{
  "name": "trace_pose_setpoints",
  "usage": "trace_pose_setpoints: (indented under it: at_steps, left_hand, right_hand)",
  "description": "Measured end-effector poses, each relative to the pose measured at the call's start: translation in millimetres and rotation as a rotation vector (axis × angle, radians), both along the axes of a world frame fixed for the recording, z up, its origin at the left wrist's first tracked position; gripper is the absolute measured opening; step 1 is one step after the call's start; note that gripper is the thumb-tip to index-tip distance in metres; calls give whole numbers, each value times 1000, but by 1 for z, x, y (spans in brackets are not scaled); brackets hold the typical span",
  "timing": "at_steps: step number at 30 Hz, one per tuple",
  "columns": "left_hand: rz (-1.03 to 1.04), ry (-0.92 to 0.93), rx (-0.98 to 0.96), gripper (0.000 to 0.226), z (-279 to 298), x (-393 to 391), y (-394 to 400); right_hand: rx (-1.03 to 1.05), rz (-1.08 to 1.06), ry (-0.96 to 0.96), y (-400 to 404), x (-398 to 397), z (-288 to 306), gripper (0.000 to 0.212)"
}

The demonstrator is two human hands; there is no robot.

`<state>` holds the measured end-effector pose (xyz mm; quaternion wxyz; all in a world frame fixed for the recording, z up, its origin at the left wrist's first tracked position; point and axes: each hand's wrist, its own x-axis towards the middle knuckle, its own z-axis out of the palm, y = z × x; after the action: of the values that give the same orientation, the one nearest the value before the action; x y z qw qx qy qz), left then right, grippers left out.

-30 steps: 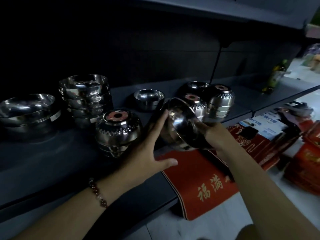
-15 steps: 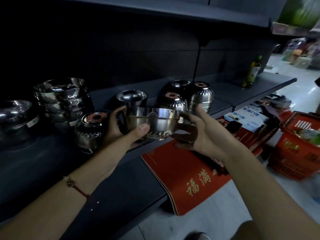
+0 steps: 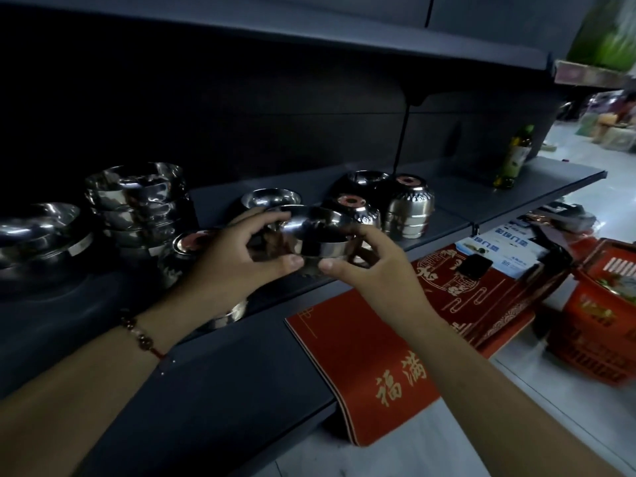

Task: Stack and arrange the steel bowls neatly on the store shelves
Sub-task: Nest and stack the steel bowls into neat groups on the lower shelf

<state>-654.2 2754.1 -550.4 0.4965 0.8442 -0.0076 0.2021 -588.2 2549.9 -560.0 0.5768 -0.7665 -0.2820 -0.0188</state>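
Note:
My left hand (image 3: 237,259) and my right hand (image 3: 375,270) both grip one steel bowl (image 3: 316,232), held upright above the front of the dark shelf (image 3: 241,356). Behind my left hand stands an upside-down bowl stack (image 3: 187,246) with a red label, partly hidden. An upright stack of bowls (image 3: 137,201) rises at the left, and wide bowls (image 3: 38,232) sit at the far left. A single small bowl (image 3: 270,198) rests further back. Two upside-down stacks (image 3: 407,204) (image 3: 354,210) and one upright bowl (image 3: 366,177) stand at the right.
A green bottle (image 3: 514,156) stands on the shelf's far right end. Below the shelf edge lie red boxes with gold lettering (image 3: 378,366), white and blue packets (image 3: 495,246) and a red plastic basket (image 3: 599,311). Another shelf board (image 3: 309,32) hangs overhead.
The bowl went from tilted on its side in my right hand to upright between both hands. My left hand closed on it, and it now sits slightly higher and further right.

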Motion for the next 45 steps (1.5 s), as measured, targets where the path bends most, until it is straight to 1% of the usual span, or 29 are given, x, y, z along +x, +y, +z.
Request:
trace_pose_setpoints:
  at_steps: [2,4,6,8,10,13,15,20,22,24,26,29,31,33,34,35,37,39,42,45]
  left_hand:
    - [36,-2,106,66,6,6,10]
    - [89,19,200,59,11,17,24]
    - [160,25,334,55,17,30,37]
    - [240,38,476,54,21,47,47]
    - [292,70,578,57,22,67,56]
    - [319,208,674,71,18,101,66]
    - [302,317,691,80,15,121,71]
    - [239,450,713,92,4,158,94]
    - [206,504,700,95,-1,168,100]
    - [177,563,711,95,-4,171,103]
    - [151,622,735,90,-5,168,103]
    - [97,643,802,72,3,154,99]
    - [65,670,857,64,13,140,91]
    - [57,708,885,63,20,125,82]
    - [52,716,894,62,21,119,77]
    - [50,715,907,61,19,115,73]
    - [85,706,938,69,15,109,66]
    - [140,684,960,76,10,108,62]
    - [200,622,974,68,8,105,60]
    - [256,511,1006,63,9,94,59]
  right_hand:
    - [19,3,-11,12,13,3,42]
    - [53,18,2,30,31,3,40]
    - [101,-3,-3,52,52,1,36]
    - [77,-51,-89,74,73,0,37]
    - [62,-87,-189,95,93,-1,40]
    - [45,-137,-221,126,123,-5,36]
    - [22,-165,-212,142,140,-10,34]
    - [-45,-217,-171,168,171,-26,29]
    - [-128,-237,-143,176,176,-31,28]
    - [-257,-251,-124,180,177,-37,29]
    - [-368,-238,-119,177,174,-40,34]
    - [-474,-219,-150,164,163,-36,41]
    - [-516,-186,-147,153,150,-33,55]
    - [-524,-155,-133,144,134,-30,74]
    - [-527,-149,-137,141,129,-32,78]
    - [-531,-148,-145,139,123,-34,75]
    - [-545,-164,-165,138,115,-38,65]
    - [-591,-171,-186,139,109,-42,63]
    - [-706,-159,-209,138,102,-42,64]
    - [-785,-131,-238,132,95,-32,70]
